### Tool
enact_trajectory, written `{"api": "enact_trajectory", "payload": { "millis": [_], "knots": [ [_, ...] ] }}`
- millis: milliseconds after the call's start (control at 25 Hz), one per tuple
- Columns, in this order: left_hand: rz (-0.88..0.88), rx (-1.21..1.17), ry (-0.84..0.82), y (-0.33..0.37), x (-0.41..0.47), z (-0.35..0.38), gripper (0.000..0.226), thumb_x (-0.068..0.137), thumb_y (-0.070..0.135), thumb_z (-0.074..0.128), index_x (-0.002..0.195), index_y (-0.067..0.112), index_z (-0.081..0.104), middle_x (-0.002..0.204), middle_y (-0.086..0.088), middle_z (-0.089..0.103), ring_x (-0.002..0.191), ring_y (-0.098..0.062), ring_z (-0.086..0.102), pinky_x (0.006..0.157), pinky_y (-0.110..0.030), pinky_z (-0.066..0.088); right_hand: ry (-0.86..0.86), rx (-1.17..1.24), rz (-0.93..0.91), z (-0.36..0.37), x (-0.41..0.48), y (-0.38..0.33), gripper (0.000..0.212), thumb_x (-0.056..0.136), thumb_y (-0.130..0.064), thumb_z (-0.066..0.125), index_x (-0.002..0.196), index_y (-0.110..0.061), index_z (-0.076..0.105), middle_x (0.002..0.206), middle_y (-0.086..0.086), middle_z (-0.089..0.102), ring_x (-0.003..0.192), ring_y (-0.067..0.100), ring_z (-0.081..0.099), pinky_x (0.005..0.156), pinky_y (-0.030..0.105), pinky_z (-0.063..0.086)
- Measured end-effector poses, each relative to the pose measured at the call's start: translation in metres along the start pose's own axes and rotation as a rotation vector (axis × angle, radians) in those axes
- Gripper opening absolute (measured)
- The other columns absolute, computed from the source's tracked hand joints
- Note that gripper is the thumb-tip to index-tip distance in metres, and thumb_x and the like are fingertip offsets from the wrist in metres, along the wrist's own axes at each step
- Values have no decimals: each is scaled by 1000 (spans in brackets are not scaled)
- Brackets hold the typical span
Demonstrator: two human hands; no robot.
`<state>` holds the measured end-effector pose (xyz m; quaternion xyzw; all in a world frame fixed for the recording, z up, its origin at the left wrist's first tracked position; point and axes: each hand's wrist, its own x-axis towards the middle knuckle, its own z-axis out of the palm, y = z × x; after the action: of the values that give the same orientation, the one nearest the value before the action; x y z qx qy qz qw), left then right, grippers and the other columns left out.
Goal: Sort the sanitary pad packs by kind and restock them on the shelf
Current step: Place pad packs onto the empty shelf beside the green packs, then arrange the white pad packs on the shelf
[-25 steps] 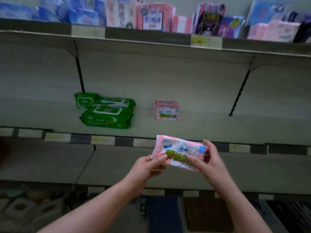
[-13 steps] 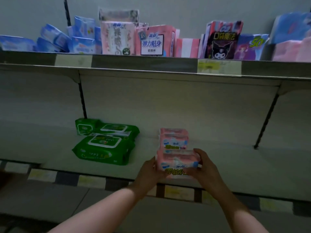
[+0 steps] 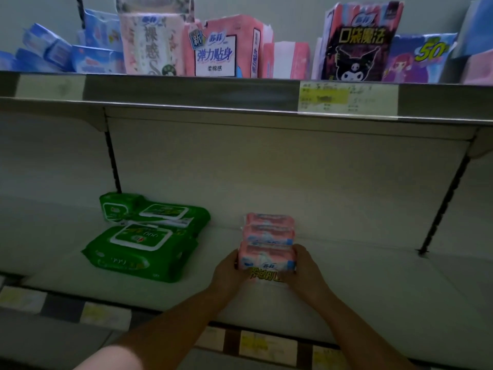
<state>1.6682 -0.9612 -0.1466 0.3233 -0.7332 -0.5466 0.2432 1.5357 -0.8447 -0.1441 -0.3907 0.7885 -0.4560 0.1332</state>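
Both hands hold one pink pad pack by its short ends: left hand on one end, right hand on the other, long axis running between them. It's low over the shelf. Matching pink packs sit directly beyond, touching or nearly. Green wipes packs lie off past the left hand.

pink pack row | left: gap, then green wipe packs block | right: open shelf board | above: upper shelf overhangs

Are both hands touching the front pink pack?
Touching. The head view shows the left hand and the right hand gripping opposite ends of the front pink pack, with no gap at either end.
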Motion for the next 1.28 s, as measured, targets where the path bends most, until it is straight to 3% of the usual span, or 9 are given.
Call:
{"api": "enact_trajectory", "payload": {
  "millis": [200,360,560,640,720,840,1040,1160,1280],
  "knots": [
    [62,87,44,-6,13,6,40,91,0,52,130,7,48,118,0,55,103,-10,48,67,6,35,24,-58,-9,2,15,10,66,79,-4,68,136,-3,36,131,14,44,119,25,47,87,15,34],
    [64,125,96,-10,20,10,38,90,-4,50,127,5,50,123,-11,59,99,-10,48,61,7,34,64,-93,-33,7,15,13,66,80,3,63,138,-3,32,134,17,40,123,27,44,87,11,29],
    [-2,127,61,-11,24,10,46,88,-1,52,133,6,45,127,-11,57,113,-21,54,71,-4,34,77,-65,-35,7,10,10,65,80,1,65,136,-9,34,134,15,44,122,27,47,92,19,38],
    [-37,105,17,-8,22,6,50,88,4,56,135,8,41,130,-10,55,117,-22,53,80,-10,37,45,-33,-38,1,3,-3,63,81,-1,66,131,-18,33,133,10,48,119,22,50,89,14,42],
    [-67,60,-47,-2,18,0,58,84,6,63,137,9,39,133,-9,53,118,-21,52,87,-19,40,-19,15,10,-8,-7,-20,72,83,-1,65,141,-9,23,135,3,41,121,17,45,87,5,38],
    [-41,30,-32,12,0,-5,65,84,6,65,139,5,32,137,-9,45,122,-25,47,94,-27,40,50,53,57,-20,-24,-39,82,89,-10,61,148,-7,5,149,8,27,135,20,32,101,17,28],
    [172,148,86,29,-57,-13,47,88,2,56,132,6,42,128,-17,44,109,-20,48,90,-21,38,148,77,-56,-19,-78,-82,52,90,-4,57,137,-4,35,111,-1,40,107,9,40,83,7,29],
    [189,119,35,26,-102,-31,41,87,2,56,126,11,48,121,-5,44,101,-13,47,90,-22,41,207,113,-40,1,-109,-100,44,90,-5,56,132,-9,43,116,-1,50,109,14,51,83,12,35],
    [170,79,14,13,-149,-63,30,85,-1,56,110,17,55,116,-6,51,98,-14,52,80,-21,42,273,176,22,38,-149,-118,37,88,-6,59,123,-12,50,119,5,55,94,14,54,79,17,38]
  ]
}}
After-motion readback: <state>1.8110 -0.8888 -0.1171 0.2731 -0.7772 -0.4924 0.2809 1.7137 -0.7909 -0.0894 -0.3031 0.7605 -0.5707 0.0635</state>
